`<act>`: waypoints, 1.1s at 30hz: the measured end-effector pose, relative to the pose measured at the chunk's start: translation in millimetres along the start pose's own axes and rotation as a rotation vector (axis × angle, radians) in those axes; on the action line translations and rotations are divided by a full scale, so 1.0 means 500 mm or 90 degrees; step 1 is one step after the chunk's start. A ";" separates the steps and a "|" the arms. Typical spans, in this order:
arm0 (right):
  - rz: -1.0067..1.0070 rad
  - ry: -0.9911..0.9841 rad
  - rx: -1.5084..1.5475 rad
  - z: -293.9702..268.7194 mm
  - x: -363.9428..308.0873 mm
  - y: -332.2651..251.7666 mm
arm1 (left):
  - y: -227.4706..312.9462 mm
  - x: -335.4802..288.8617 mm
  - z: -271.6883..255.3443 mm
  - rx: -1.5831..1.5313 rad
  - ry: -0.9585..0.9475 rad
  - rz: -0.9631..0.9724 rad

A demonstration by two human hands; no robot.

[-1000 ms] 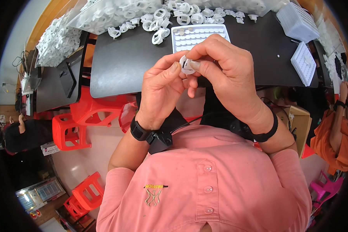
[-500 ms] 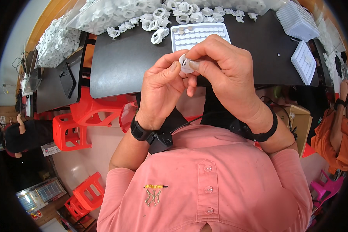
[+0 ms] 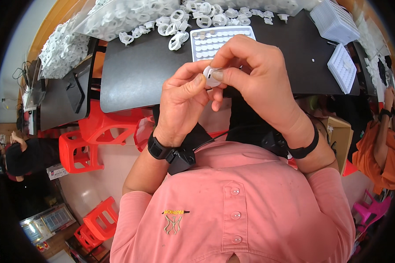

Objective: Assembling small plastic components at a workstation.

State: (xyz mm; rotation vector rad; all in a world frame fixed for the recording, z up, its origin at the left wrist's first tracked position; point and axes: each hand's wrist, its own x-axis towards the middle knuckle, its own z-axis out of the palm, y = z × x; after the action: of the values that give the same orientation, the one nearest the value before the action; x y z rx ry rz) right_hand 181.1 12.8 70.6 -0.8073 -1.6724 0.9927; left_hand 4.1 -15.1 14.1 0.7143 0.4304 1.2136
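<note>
Over the table's near edge, both my hands hold one small round white plastic part [image 3: 211,76] with a dark slot in its face. My left hand [image 3: 184,98] pinches its left rim between thumb and index finger. From the right, my right hand [image 3: 256,72] closes on it, the thumb pressed to its face; those fingers hide part of it. Just beyond sits a white tray [image 3: 251,30] with rows of small round white pieces, partly covered by my right hand.
Loose white ring-shaped parts [image 3: 177,40] lie along the back of the dark table [image 3: 131,74], before a clear bag of more [image 3: 131,19]. Stacked white trays [image 3: 335,24] and a single tray [image 3: 341,70] stand right. Red stools [image 3: 81,151] are at left; an orange-clad person [image 3: 377,153] is at right.
The white part has turned slightly in my fingers, showing more of its face. My hands otherwise stay nearly in place, and the whole view has shifted a little.
</note>
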 end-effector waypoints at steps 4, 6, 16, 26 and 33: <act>0.193 -0.084 0.246 -0.016 0.015 -0.007 | -0.001 -0.007 0.000 0.018 -0.019 0.002; 0.217 -0.115 0.219 -0.031 0.022 -0.005 | 0.002 -0.005 -0.002 0.019 -0.022 -0.005; 0.159 0.049 0.251 0.023 -0.028 -0.001 | 0.002 -0.004 0.005 -0.019 0.008 -0.007; 0.243 -0.056 0.236 -0.020 -0.005 0.019 | -0.005 -0.002 0.007 0.088 -0.017 0.046; 0.192 -0.012 0.201 -0.010 -0.024 0.009 | -0.002 -0.006 0.020 0.026 -0.010 0.027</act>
State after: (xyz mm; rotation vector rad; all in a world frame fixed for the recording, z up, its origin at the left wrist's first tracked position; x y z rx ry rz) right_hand 189.8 5.6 62.8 -0.8521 -1.3840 1.4351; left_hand 10.3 -20.9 20.1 0.7704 0.4299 1.2409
